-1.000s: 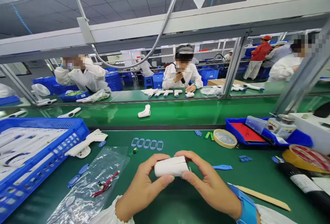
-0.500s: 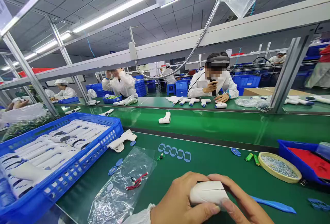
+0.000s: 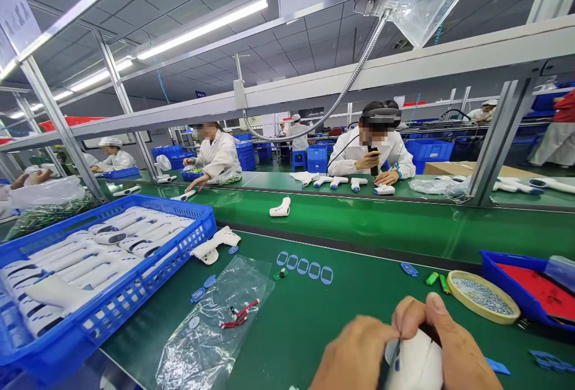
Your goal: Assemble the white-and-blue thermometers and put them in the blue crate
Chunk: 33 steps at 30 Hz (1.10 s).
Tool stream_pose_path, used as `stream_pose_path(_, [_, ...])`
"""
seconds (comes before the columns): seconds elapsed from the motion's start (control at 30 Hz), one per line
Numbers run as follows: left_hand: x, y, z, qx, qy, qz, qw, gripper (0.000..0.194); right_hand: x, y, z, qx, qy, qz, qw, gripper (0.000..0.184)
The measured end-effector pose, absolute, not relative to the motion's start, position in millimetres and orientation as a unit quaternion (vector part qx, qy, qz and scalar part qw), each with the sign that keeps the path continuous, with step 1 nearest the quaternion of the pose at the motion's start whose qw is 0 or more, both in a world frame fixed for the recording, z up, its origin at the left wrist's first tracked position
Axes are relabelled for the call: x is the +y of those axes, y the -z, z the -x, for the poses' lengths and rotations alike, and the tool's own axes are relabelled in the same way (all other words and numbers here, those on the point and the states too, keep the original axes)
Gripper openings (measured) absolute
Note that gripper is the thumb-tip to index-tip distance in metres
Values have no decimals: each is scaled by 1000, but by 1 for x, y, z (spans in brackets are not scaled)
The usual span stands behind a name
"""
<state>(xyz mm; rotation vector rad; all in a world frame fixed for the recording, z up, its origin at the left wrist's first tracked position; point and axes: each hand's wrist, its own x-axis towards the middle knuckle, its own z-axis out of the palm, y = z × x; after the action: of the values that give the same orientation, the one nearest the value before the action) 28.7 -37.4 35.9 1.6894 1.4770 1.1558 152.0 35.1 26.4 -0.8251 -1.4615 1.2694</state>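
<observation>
Both hands are at the lower right, on a white plastic housing [image 3: 420,361] with a seam along it and a dark gap on its left side. My left hand [image 3: 353,351], slightly blurred, is closed against its left side, fingertips at the upper edge. My right hand [image 3: 465,345] wraps it from the right, thumb and finger on top. The lower part of the housing runs out of the picture. Just right of my right hand, a blue strip-shaped tool [image 3: 498,366] lies partly hidden.
A blue basket [image 3: 148,285] holds several white gun-shaped housings. A clear plastic bag [image 3: 202,336] lies under red wires [image 3: 240,315]. Blue frames [image 3: 303,266] lie in a row. To the right are a dish of screws [image 3: 483,296] and a blue tray [image 3: 492,261]. Co-workers sit opposite.
My hands have moved right and turned the housing more upright; its side gap now shows. A white housing on the green belt has shifted slightly left. One co-worker now reaches down to the bench.
</observation>
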Motion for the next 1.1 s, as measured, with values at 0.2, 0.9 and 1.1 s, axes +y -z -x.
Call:
stream_pose_path(0.2, [-11,-73,-6,444,-530,-585,424,60,22,-49,-122,-673,-560,294,384,65])
stream_pose_path(0.9, [8,-47,-13,511,-628,-455,371,51,46,-35,-81,-711,-517,277,389,64])
stream_pose_path(1.1, [-15,-40,8,439,-478,-565,510,72,49,-51,-91,-724,-469,291,414,54])
